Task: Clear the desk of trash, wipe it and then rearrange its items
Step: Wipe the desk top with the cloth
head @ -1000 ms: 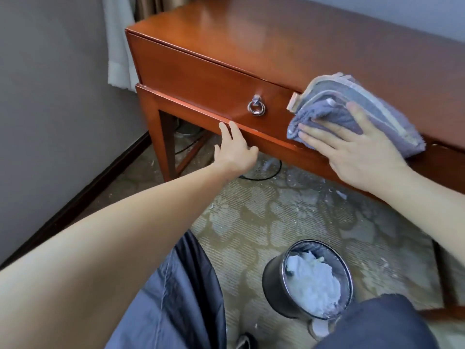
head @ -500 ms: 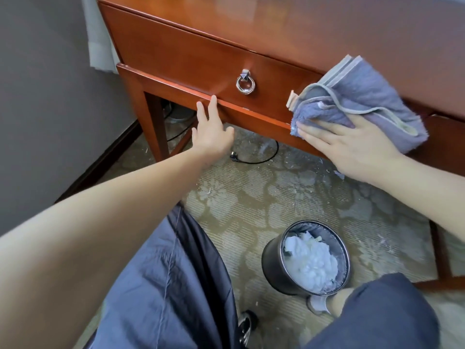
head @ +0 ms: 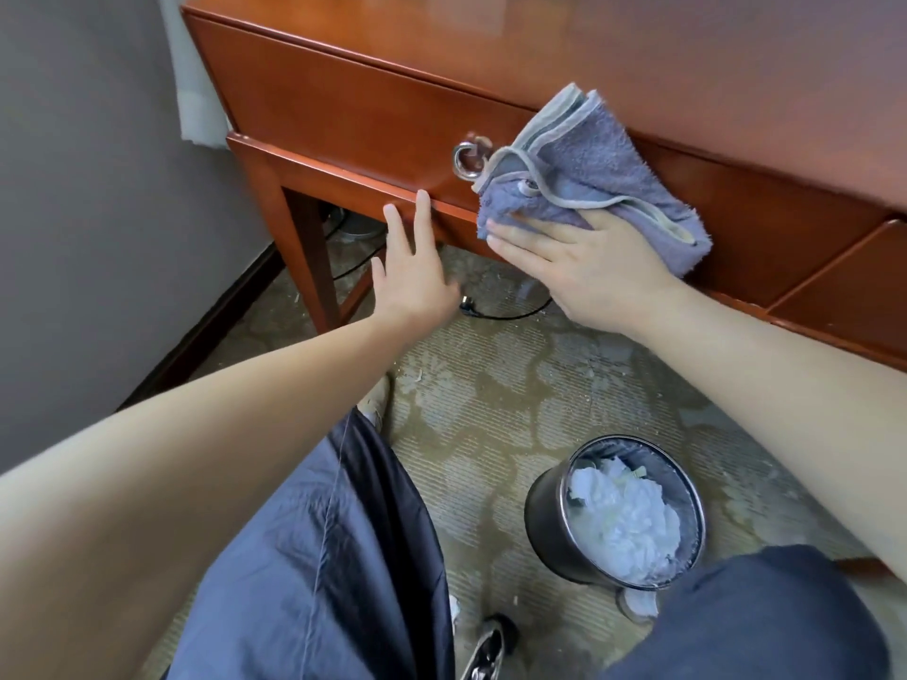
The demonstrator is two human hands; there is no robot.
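The right hand (head: pixel 579 274) presses the blue cloth (head: pixel 589 174) flat against the drawer front (head: pixel 343 110) of the wooden bench (head: pixel 687 51) — fingers straight, not curled round it — and the cloth's edge reaches the ring pull (head: pixel 465 162). The left hand (head: pixel 417 277) lies just beside, fingers straight, tips on the lower rail (head: pixel 333 171). On the carpet (head: pixel 491 385) stands a dark bin (head: pixel 545 522) full of crumpled white paper (head: pixel 623 522).

Blue cloth (head: pixel 589 164) slides left to the ring pull (head: pixel 466 162)
The right hand (head: pixel 584 272) has swept the blue cloth leftward along the drawer front (head: pixel 343 115). A second ago it lay well right of the ring pull; now its corner touches the ring, fingertips just below it.
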